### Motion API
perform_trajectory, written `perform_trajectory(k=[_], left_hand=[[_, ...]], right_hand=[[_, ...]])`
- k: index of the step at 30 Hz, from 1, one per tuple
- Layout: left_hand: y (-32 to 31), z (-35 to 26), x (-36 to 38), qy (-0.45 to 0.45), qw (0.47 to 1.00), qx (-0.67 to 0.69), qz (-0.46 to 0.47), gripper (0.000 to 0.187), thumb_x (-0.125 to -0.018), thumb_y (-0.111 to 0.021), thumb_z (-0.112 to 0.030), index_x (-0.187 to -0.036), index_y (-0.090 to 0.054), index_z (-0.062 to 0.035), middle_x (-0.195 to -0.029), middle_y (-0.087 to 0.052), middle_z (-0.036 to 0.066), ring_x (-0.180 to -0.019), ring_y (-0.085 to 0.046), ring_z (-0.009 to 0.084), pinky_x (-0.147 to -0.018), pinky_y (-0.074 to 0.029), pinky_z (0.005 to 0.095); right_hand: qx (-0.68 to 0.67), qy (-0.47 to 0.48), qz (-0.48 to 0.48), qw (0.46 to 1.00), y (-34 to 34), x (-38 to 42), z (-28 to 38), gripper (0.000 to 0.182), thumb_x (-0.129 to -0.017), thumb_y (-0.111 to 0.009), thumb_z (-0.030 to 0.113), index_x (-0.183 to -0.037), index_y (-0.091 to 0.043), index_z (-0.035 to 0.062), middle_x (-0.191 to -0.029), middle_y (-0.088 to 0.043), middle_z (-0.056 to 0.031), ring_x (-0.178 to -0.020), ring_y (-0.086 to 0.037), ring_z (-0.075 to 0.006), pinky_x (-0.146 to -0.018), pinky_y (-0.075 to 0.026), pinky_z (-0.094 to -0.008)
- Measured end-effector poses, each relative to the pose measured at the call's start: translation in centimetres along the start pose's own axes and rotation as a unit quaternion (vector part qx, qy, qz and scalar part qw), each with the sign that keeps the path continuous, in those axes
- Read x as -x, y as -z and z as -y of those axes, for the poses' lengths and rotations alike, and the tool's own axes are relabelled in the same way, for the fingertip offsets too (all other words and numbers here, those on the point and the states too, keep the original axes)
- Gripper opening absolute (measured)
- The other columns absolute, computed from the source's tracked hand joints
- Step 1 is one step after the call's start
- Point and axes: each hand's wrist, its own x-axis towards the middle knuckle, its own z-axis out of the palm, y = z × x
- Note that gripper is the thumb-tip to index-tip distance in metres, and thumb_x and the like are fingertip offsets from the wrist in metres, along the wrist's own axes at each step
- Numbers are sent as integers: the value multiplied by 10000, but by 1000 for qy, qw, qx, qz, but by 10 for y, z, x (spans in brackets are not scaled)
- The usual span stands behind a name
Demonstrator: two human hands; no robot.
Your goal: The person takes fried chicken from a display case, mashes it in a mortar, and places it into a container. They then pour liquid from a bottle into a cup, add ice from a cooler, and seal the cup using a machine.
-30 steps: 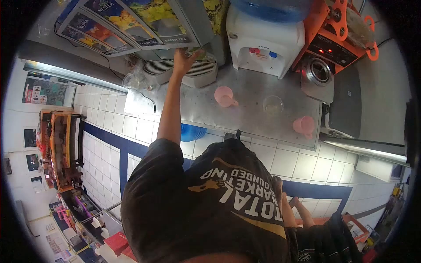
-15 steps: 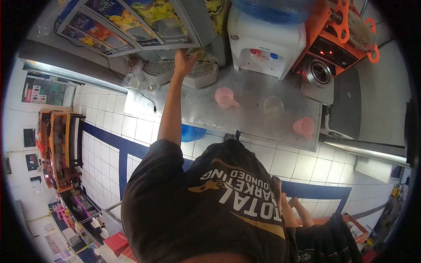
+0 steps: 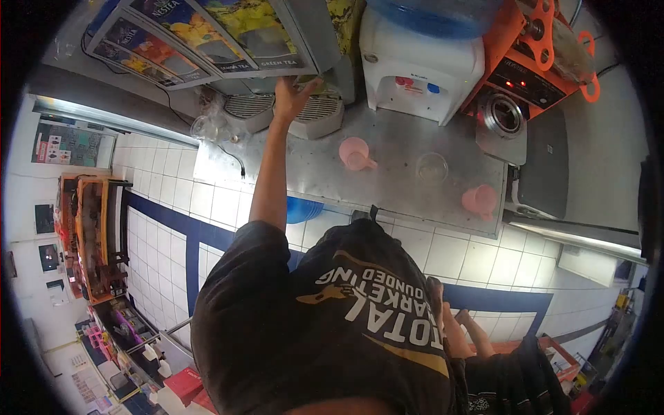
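Observation:
My left hand [image 3: 291, 100] reaches forward to the drink dispenser [image 3: 228, 38], just below its green tea panel and above a ribbed drip tray [image 3: 317, 111]. Its fingers curve around a see-through greenish thing [image 3: 312, 86], mostly hidden by the hand and the panel edge; I cannot make out its kind. My right hand is not in view. Closest to the left arm on the metal counter stands a pink measuring cup [image 3: 355, 153] with a handle. Farther right are a clear round plastic cup [image 3: 432, 168] and a second pink cup [image 3: 478, 201].
A white water dispenser [image 3: 422, 69] and an orange cup-sealing machine [image 3: 515, 83] stand along the back of the counter [image 3: 394, 138]. Clear plastic items [image 3: 207, 128] and a black plug [image 3: 242, 169] lie at its left. Another person's bare limbs [image 3: 467, 332] show at lower right.
The view shifts very slightly. My left hand stays in the same place at the dispenser, and the cups on the counter have not moved.

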Motion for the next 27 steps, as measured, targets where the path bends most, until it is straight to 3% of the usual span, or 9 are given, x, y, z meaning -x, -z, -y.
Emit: perform_trajectory(k=[6, 9, 12, 15, 18, 21, 24, 26, 27], left_hand=[[2, -15, 1, 26, 998, -54, 12, 512, -839, -805, -148, -1224, -567, 92, -1164, -688, 183, -1090, -643, 243, -870, -527, 354], [-1, 16, 0, -21, 1000, -5, -19, 536, -834, -809, -145, -1248, -553, 81, -1179, -681, 190, -1086, -646, 246, -879, -524, 357], [5, 45, -6, -37, 992, -109, 43, 538, -838, -805, -136, -1261, -544, 70, -1233, -651, 201, -1132, -633, 274, -914, -517, 354], [-2, -9, 8, -7, 999, -33, -31, 585, -829, -809, -122, -1297, -510, 60, -1296, -609, 207, -1194, -605, 308, -964, -511, 365], [-4, -9, 24, 30, 997, 22, -61, 799, -778, -861, -171, -1393, -409, 65, -1297, -586, 223, -1221, -585, 320, -974, -510, 392], [-9, -23, 47, 15, 994, -56, -93, 883, -760, -869, -178, -1445, -361, 52, -1295, -588, 230, -1222, -588, 316, -957, -522, 401], [-19, -46, 67, -19, 994, -89, -61, 884, -742, -870, -175, -1438, -376, 53, -1249, -613, 241, -1168, -623, 322, -931, -537, 400], [-36, -72, 73, -24, 995, -92, -1, 901, -736, -865, -154, -1445, -358, 75, -1268, -603, 233, -1183, -614, 314, -952, -535, 406], [-44, -86, 73, -25, 995, -96, 25, 909, -734, -862, -143, -1449, -350, 86, -1278, -598, 228, -1190, -610, 310, -963, -534, 409]], right_hand=[[4, -11, 15, 1000, 4, 7, 18, 295, -920, -600, 287, -1001, -713, 27, -822, -703, -99, -703, -615, -172, -635, -494, -354], [7, -17, 21, 1000, 5, 11, 27, 298, -920, -592, 286, -999, -715, 26, -828, -709, -105, -714, -625, -173, -643, -498, -354], [17, -29, 32, 999, 8, 17, 39, 302, -919, -585, 285, -996, -718, 26, -835, -714, -112, -724, -635, -175, -651, -502, -353], [26, -14, 38, 999, 7, 19, 43, 306, -919, -577, 285, -993, -721, 25, -841, -719, -118, -735, -645, -177, -658, -506, -352], [33, 85, -8, 996, -7, -13, -26, 320, -905, -593, 303, -1001, -724, 27, -879, -733, -142, -786, -676, -197, -706, -527, -351], [-31, 52, 12, 998, -2, 14, 6, 322, -899, -637, 297, -1059, -702, 26, -918, -724, -123, -775, -671, -227, -715, -536, -353], [-46, 157, -12, 986, -4, 20, -8, 257, -931, -626, 234, -1093, -642, 35, -901, -680, -93, -715, -655, -221, -614, -542, -359], [-226, -20, -12, 974, 2, 31, 10, 199, -949, -632, 224, -1033, -628, 45, -866, -665, -67, -685, -646, -213, -574, -534, -356], [-129, 53, -20, 990, 16, 33, 18, 188, -949, -636, 230, -1003, -633, 50, -850, -664, -52, -684, -646, -222, -587, -532, -367]])
